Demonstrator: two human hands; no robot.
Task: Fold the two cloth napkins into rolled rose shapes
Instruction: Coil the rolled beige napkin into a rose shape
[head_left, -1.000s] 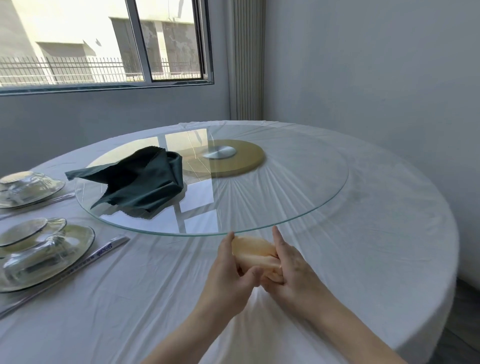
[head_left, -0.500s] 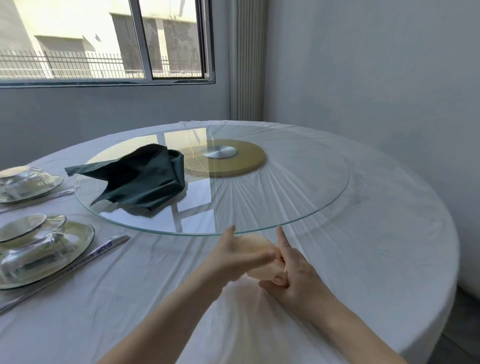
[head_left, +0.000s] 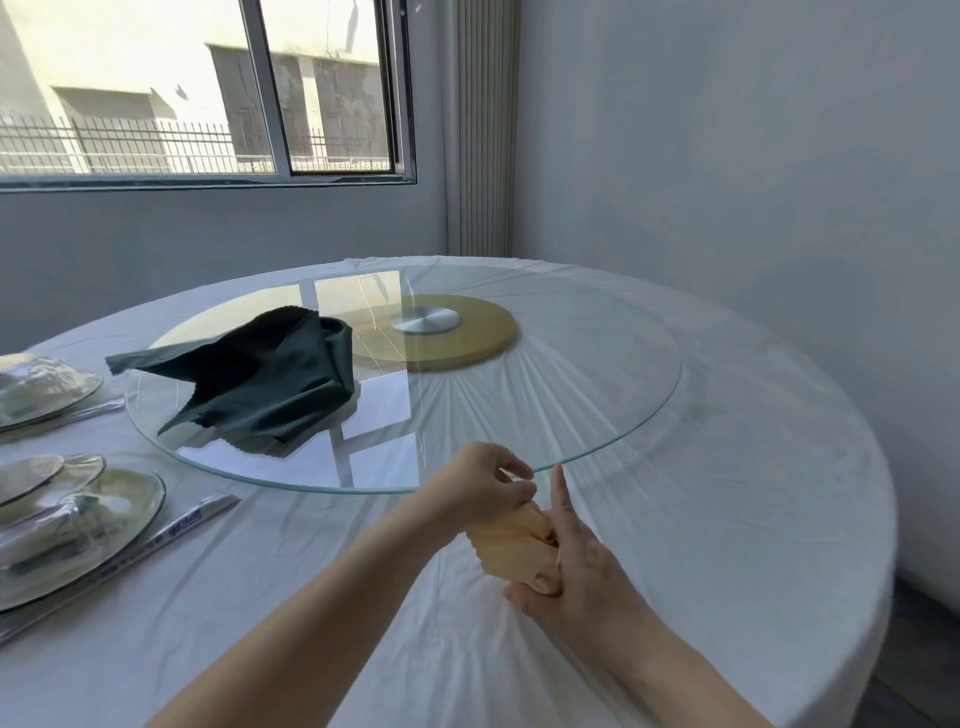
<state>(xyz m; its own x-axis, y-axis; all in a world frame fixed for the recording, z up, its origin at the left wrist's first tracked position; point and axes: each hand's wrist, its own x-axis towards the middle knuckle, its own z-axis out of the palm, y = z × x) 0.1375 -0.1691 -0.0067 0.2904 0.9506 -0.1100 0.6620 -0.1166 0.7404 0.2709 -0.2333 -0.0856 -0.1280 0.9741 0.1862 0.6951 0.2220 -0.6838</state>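
A pale peach napkin, rolled into a thick bundle, stands just in front of the glass turntable's near edge. My right hand holds the roll from the right, fingers curled round its lower part and index finger pointing up. My left hand reaches over the top and pinches the roll's upper end; most of the cloth is hidden by both hands. A dark green napkin lies loosely crumpled on the left side of the turntable, with one corner hanging past the rim.
The round glass turntable sits on a wooden hub over a white tablecloth. Wrapped place settings of plates and bowls and wrapped chopsticks lie at the left. A wall stands close on the right.
My left hand has moved from the left side of the peach roll up over its top. The roll has turned more upright. The right hand has stayed in place.
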